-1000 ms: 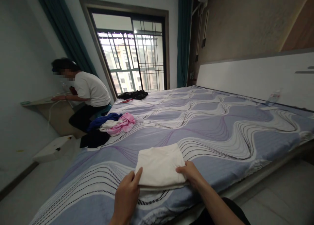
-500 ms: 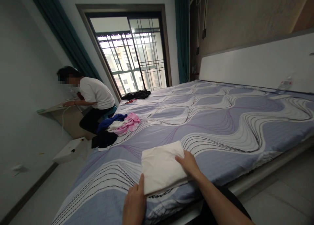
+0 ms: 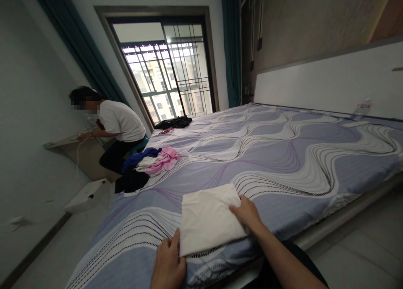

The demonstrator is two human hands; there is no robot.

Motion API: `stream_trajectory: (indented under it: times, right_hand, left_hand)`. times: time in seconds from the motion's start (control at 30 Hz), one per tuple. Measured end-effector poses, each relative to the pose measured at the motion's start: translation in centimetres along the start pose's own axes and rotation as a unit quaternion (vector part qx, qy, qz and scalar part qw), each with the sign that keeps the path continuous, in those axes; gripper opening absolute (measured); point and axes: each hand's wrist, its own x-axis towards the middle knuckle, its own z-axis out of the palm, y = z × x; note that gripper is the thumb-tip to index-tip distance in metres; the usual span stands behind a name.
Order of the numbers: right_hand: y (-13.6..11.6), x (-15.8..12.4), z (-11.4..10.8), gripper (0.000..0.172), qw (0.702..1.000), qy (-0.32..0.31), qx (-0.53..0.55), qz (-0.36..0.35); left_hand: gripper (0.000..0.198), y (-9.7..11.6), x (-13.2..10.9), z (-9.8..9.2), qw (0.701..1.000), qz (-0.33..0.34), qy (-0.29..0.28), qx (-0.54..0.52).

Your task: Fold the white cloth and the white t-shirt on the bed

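A folded white cloth (image 3: 206, 217) lies flat near the front edge of the bed (image 3: 277, 154), which has a lilac sheet with wavy white stripes. My left hand (image 3: 168, 264) grips the cloth's near left corner, thumb on top. My right hand (image 3: 247, 213) lies on the cloth's right edge with the fingers resting on top.
A pile of blue, white, pink and black clothes (image 3: 147, 163) sits at the bed's left edge. Dark clothing (image 3: 174, 122) lies near the window. Another person (image 3: 116, 127) sits at a small desk by the left wall. A white box (image 3: 88, 194) is on the floor. A bottle (image 3: 362, 108) stands by the headboard.
Both hands shifted along the cloth's edges: the left slid to the near left corner, the right moved up onto the right side. The cloth turned slightly.
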Motion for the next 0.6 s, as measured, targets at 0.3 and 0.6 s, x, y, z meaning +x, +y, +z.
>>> stream_trajectory:
  times: [0.3, 0.6]
  right_hand:
    - [-5.9, -4.7, 6.5, 0.053, 0.969, 0.024, -0.115, -0.219]
    - [-5.1, 0.5, 8.6, 0.058, 0.953, 0.036, -0.19, -0.233]
  left_hand:
    - [0.053, 5.5, 7.2, 2.8, 0.972, 0.194, 0.099, -0.089]
    - [0.052, 2.8, 9.6, 3.3, 0.998, 0.029, 0.045, 0.033]
